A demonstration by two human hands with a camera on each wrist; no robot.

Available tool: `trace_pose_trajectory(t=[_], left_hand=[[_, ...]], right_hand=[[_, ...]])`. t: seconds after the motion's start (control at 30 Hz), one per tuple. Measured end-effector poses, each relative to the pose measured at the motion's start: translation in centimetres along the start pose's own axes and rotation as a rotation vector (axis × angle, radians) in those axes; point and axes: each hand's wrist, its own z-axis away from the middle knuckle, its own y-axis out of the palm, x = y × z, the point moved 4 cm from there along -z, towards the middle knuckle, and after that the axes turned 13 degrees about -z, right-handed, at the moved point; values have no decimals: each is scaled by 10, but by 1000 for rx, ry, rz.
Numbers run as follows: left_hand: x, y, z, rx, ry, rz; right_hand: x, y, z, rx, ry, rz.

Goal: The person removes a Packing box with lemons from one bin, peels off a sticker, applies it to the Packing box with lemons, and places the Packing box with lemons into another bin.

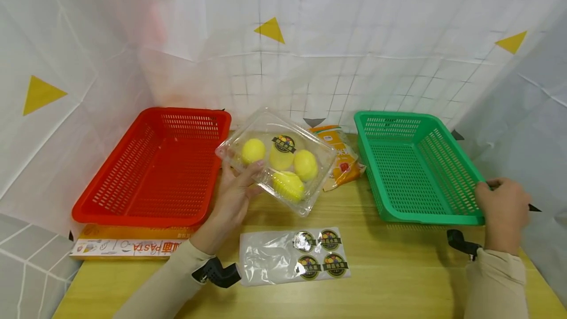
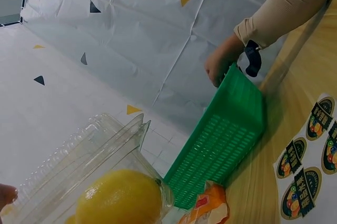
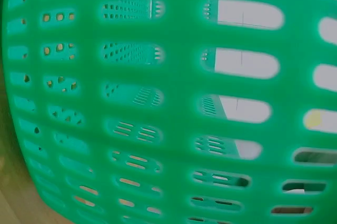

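A clear plastic clamshell box [image 1: 265, 123] with several lemons [image 1: 289, 186] inside hangs tilted above the table. A round black fruit label [image 1: 283, 143] is on its lid. My left hand [image 1: 234, 196] holds the box by its near left side, thumb on top. In the left wrist view, a lemon [image 2: 120, 197] shows through the wall of the box [image 2: 89, 153]. At the right, my right hand [image 1: 505, 206] grips the rim of a green plastic basket [image 1: 405, 176] near its front right corner. Only the basket's slotted side [image 3: 181, 103] fills the right wrist view.
A red basket [image 1: 159, 176] stands at the left, behind a pasta box [image 1: 119, 247]. An orange food packet [image 1: 343, 161] lies near the green basket. A sheet of round labels [image 1: 270, 259] lies at the front of the wooden table [image 1: 390, 270]. White sheeting [image 1: 319, 4] encloses the back and sides.
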Motion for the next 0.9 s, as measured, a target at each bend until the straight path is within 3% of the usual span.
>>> trace_pose_trajectory(t=[0.2,0.5,0.9], left_hand=[[1,8,-3,14,-25,22],[6,19,-11,1,-71,-30],[14,42,-19,92,-116,-101]], right_hand=[[1,1,2,-26,8,10],[1,4,4,-108,-37,-10],[-3,6,1,-134,-47,-33]])
